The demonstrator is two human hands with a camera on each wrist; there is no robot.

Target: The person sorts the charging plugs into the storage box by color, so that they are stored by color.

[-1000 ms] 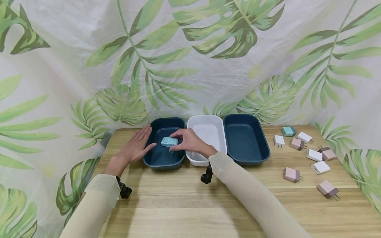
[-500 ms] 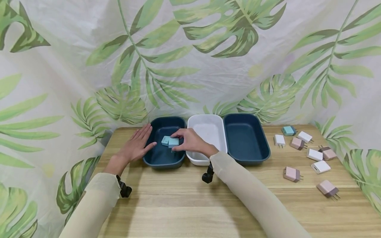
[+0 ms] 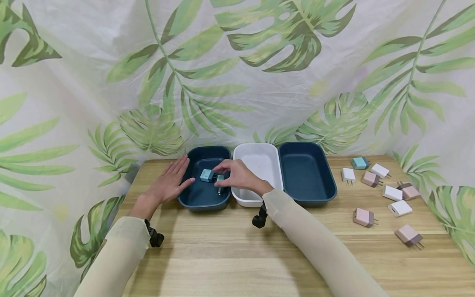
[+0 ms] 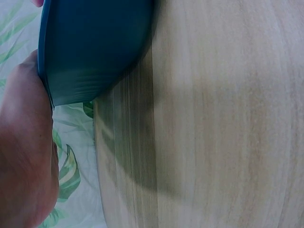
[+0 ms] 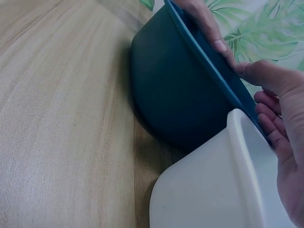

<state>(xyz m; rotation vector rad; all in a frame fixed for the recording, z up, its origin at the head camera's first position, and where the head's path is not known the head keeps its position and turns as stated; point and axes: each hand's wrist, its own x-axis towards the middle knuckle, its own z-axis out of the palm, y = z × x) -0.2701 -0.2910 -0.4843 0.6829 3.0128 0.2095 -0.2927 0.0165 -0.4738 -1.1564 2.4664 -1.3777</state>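
My right hand (image 3: 237, 176) reaches over the left dark blue bin (image 3: 204, 204) and pinches a teal wall charger (image 3: 220, 179), now tilted with its prongs partly hidden by the fingers. A second teal charger (image 3: 206, 175) lies on the bin's floor just left of it, its prongs pointing right. My left hand (image 3: 168, 183) rests with straight fingers on the left rim of that bin. In the right wrist view the bin's wall hides the charger below my right hand (image 5: 285, 109).
A white bin (image 3: 257, 161) and another dark blue bin (image 3: 307, 175) stand in a row to the right. Several white chargers (image 3: 392, 193), pink chargers (image 3: 363, 218) and one teal charger (image 3: 358, 163) lie on the right of the wooden table (image 3: 222, 255). A leaf-patterned cloth hangs behind.
The charger in my right hand has moved slightly right and turned, drawing apart from the teal charger on the bin's floor. My left hand has stayed on the rim.
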